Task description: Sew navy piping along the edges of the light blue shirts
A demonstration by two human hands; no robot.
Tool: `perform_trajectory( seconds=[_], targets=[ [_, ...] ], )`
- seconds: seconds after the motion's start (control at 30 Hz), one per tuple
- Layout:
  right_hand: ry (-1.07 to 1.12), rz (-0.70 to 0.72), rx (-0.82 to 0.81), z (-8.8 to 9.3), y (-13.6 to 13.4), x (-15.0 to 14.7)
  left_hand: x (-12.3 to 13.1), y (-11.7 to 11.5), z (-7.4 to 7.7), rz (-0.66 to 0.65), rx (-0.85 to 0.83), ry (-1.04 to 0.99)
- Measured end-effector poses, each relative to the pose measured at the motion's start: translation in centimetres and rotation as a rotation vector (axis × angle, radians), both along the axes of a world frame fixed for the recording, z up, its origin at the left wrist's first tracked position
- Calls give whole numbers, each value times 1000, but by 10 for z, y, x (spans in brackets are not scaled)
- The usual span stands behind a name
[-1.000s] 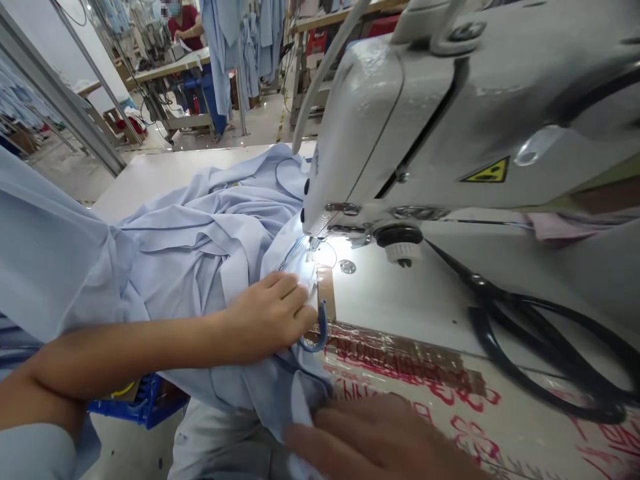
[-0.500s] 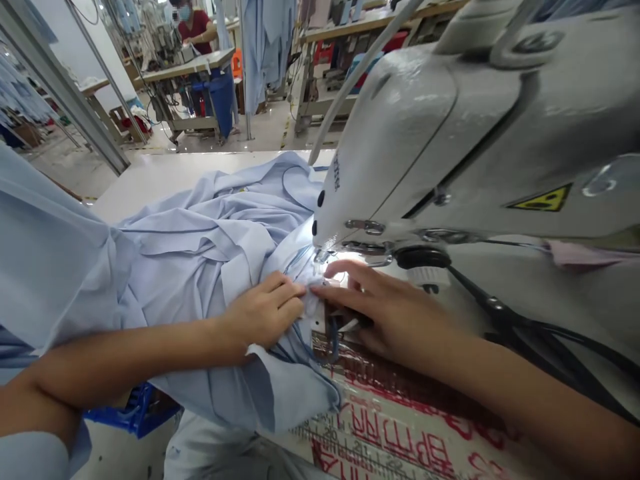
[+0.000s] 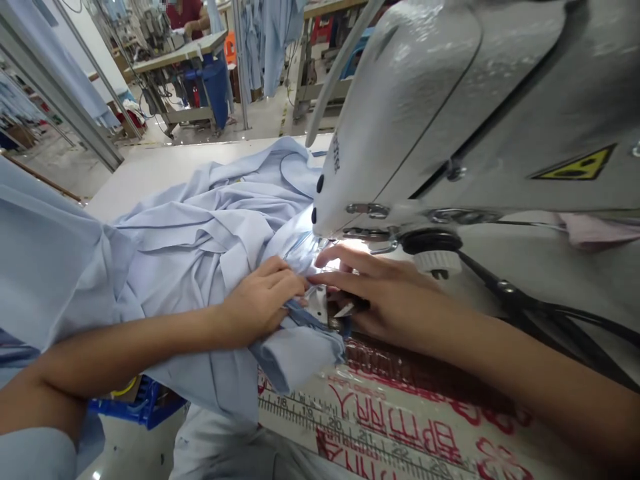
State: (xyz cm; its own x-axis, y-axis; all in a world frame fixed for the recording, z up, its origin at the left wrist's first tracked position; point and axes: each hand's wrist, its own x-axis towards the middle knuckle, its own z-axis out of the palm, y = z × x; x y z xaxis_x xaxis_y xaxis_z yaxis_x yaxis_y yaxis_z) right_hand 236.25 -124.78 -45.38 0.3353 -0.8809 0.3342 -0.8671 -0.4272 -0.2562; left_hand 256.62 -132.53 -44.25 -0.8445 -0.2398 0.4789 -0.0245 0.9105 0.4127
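A light blue garment lies bunched under the lit needle area of a white sewing machine. My left hand is closed on its cloth, left of the needle, with the fingertips near the metal plate. My right hand is on the other side, index and middle fingertips touching cloth beside the presser foot, which the glare partly hides. Its lower fingers curl around a small dark tool with a pale pointed tip, perhaps thread snips, mostly hidden. A folded garment edge hangs over the table's front.
Black-handled scissors lie right of my right hand. A printed ruler strip runs along the table edge. Below left is a blue basket. A metal pole stands at left; a co-worker is at another machine table behind.
The view has shifted, with the machine appearing larger. The garment's front edge has swung up and folded near my left hand, uncovering more of the ruler. Both hands stay beside the needle.
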Motion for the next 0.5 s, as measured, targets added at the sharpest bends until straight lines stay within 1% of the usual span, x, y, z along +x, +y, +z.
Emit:
perform_trajectory(
  seconds=[0.07,0.1,0.13,0.17,0.2,0.27,0.3,0.33,0.37,0.43,0.47,0.5],
  targets=[
    [-2,-47,-34,1,-4,8,1,-3,2,50,151,37],
    [28,-78,-52,2,-6,12,1,-5,3,71,186,41],
    [91,-90,-74,3,-8,14,2,-7,4,67,174,49],
    [182,-72,-104,3,-10,14,2,-9,5,32,104,53],
    [289,-24,-143,4,-11,13,3,-11,6,-27,-15,53],
    [475,115,-261,4,-7,3,4,-15,8,-171,-313,17],
    [529,171,-326,4,-3,-4,5,-16,9,-229,-440,-22],
    [559,187,-378,3,2,-12,5,-16,10,-264,-528,-67],
    [567,165,-413,2,8,-20,5,-16,11,-275,-570,-113],
    [543,63,-404,1,19,-31,4,-15,14,-273,-566,-184],
    [498,11,-367,0,24,-34,3,-13,16,-266,-555,-209],
    [423,-32,-297,-1,27,-34,2,-12,18,-257,-549,-230]
  ],
)
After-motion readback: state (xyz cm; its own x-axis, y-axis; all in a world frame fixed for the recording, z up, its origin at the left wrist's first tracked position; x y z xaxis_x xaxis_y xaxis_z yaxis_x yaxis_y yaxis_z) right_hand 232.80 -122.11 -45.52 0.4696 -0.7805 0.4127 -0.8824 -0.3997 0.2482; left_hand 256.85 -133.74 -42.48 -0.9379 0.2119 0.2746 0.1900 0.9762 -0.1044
